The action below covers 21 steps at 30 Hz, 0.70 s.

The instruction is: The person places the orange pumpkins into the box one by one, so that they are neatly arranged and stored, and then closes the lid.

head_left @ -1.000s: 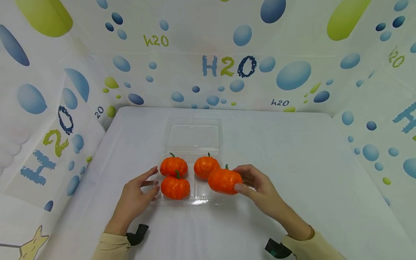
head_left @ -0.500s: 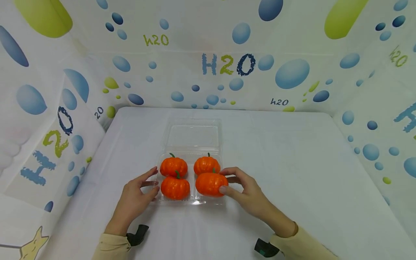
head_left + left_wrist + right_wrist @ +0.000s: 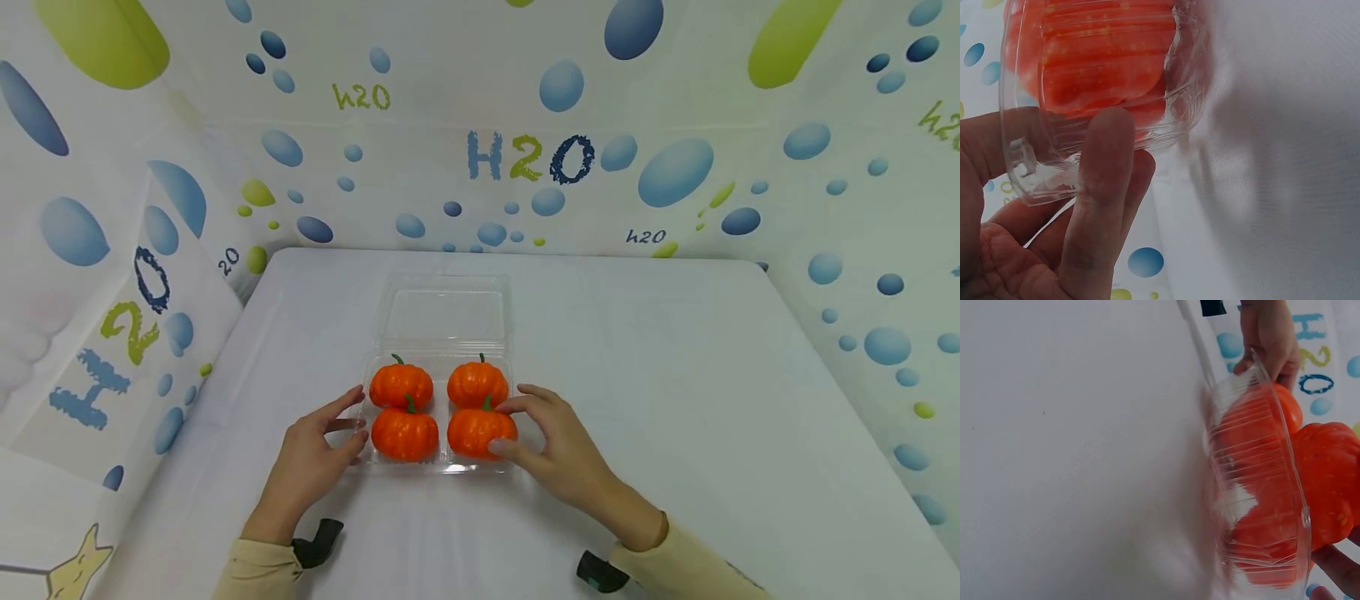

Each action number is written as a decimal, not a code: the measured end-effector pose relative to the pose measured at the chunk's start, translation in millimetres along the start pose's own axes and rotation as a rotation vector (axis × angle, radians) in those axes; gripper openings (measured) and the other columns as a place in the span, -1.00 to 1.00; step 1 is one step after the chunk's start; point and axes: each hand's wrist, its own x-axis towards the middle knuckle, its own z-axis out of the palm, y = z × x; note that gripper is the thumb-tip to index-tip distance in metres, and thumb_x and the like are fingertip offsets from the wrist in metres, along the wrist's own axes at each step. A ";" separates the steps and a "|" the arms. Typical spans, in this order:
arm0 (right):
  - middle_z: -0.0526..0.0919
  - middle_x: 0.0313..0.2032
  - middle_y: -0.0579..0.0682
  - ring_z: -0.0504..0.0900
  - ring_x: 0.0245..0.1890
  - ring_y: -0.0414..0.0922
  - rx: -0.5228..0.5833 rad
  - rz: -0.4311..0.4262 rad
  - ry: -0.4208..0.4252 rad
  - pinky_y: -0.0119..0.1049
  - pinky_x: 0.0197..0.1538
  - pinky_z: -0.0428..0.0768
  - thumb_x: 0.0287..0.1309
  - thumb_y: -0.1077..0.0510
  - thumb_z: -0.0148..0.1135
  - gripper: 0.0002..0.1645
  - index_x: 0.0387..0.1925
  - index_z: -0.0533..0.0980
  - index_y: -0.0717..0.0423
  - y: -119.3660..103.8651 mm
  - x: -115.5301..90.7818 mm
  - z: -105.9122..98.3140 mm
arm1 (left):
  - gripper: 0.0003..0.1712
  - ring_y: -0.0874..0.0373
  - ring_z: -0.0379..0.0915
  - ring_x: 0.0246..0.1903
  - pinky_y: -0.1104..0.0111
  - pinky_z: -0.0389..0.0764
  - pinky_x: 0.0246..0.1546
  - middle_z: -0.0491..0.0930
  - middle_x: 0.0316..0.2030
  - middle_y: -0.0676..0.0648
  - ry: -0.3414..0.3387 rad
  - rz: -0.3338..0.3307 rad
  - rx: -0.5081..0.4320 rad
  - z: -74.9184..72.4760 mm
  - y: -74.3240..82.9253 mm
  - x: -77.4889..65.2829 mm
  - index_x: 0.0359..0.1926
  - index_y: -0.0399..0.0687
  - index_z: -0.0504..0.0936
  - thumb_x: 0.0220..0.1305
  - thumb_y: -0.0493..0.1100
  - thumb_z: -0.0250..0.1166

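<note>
A clear plastic clamshell container [image 3: 442, 468] lies with its lid [image 3: 450, 312] folded back. Several small orange toy pumpkins with green stems sit in its base, in two columns. My right hand [image 3: 558, 450] grips the front right pumpkin [image 3: 472, 429], thumb on its front and index finger near the stem. In the right wrist view this pumpkin [image 3: 1329, 481] rises above the container's rim, fingertips at its side. At the container's left side, my left hand [image 3: 311, 454] holds the wall between thumb and fingers. The left wrist view shows the thumb [image 3: 1107, 150] against the plastic at a corner.
A white cloth [image 3: 660, 358] covers the table. Behind and at the sides hang white sheets [image 3: 420, 167] printed with blue and green drops and "H2O". Black straps [image 3: 318, 542] with wrist devices sit at both cuffs.
My right hand has carried its pumpkin left and down, from above the container's right edge into the front right spot. The left hand and the container stay where they were.
</note>
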 end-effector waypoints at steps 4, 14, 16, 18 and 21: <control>0.63 0.01 -0.38 0.33 0.38 -0.05 -0.087 -0.040 0.010 0.18 0.34 0.31 0.18 -0.31 0.36 -0.50 0.04 0.61 -0.16 1.7 1.6 2.8 | -0.28 -0.10 0.67 -0.05 0.43 0.66 -0.43 0.47 0.32 -0.23 0.001 0.002 -0.003 0.4 -0.8 0.4 0.47 -0.15 0.35 0.31 -0.34 0.31; 0.71 -0.09 -0.25 0.41 0.34 0.04 -0.233 -0.103 0.030 0.20 0.43 0.14 0.12 -0.38 0.37 -0.44 -0.04 0.63 -0.10 0.7 4.1 5.9 | -0.28 -0.12 0.64 0.01 0.44 0.66 -0.41 0.47 0.32 -0.22 0.003 0.015 -0.011 0.4 1.4 -0.8 0.47 -0.16 0.35 0.31 -0.35 0.31; 0.71 -0.10 -0.22 0.44 0.31 0.06 -0.257 -0.119 0.037 0.20 0.43 0.14 0.10 -0.39 0.39 -0.42 -0.05 0.64 -0.09 0.1 4.8 6.7 | -0.28 -0.13 0.63 0.03 0.44 0.66 -0.41 0.47 0.32 -0.22 0.002 0.012 -0.011 0.4 1.6 -1.1 0.47 -0.15 0.35 0.31 -0.35 0.31; 0.72 -0.10 -0.19 0.45 0.30 0.06 -0.278 -0.127 0.043 0.20 0.43 0.14 0.08 -0.40 0.39 -0.40 -0.05 0.64 -0.08 -0.8 5.1 7.2 | -0.28 -0.13 0.62 0.04 0.45 0.66 -0.40 0.47 0.33 -0.21 -0.001 0.008 -0.013 0.6 1.9 -1.3 0.48 -0.15 0.35 0.31 -0.35 0.31; 0.71 -0.09 -0.17 0.47 0.28 0.05 -0.303 -0.125 0.047 0.20 0.43 0.15 0.06 -0.41 0.39 -0.39 -0.06 0.65 -0.08 -1.6 5.0 8.1 | -0.27 -0.13 0.62 0.04 0.45 0.66 -0.39 0.47 0.33 -0.21 -0.004 0.003 -0.010 0.8 2.6 -1.8 0.48 -0.14 0.35 0.31 -0.35 0.31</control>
